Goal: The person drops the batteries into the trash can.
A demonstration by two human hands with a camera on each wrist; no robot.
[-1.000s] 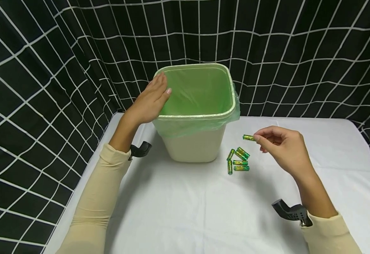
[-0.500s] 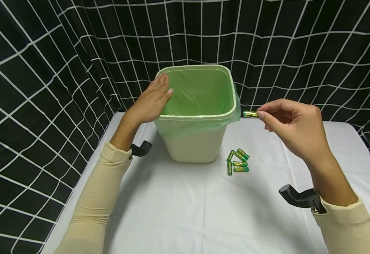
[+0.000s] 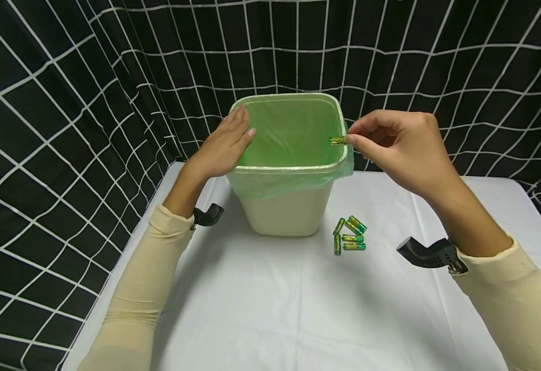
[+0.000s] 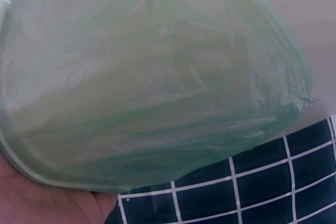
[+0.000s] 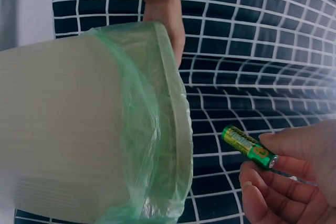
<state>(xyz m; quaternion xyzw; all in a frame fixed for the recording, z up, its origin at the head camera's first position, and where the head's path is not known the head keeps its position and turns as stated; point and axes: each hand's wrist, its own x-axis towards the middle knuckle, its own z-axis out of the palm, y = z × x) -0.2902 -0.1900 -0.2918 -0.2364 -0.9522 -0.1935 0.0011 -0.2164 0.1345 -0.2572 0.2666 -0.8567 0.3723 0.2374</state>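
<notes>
My right hand (image 3: 402,147) pinches a green and gold battery (image 3: 337,140) between thumb and fingertips, at the right rim of a cream bin (image 3: 284,211) lined with a thin green bag (image 3: 293,183). The battery's free end overlaps the bin's mouth in the head view. In the right wrist view that battery (image 5: 249,147) points toward the rim. With fingers straight, my left hand (image 3: 224,147) rests on the bin's left rim; the left wrist view shows part of this hand (image 4: 52,203) against the bag-covered rim.
Several more batteries (image 3: 351,237) lie in a loose cluster on the white tablecloth (image 3: 270,299), just right of the bin's base. Behind and to the left hangs a black curtain (image 3: 437,77) with a white grid.
The right hand has lifted the battery from above the cluster, then carried it left to the bin's right rim. My left hand has stayed on the left rim.
</notes>
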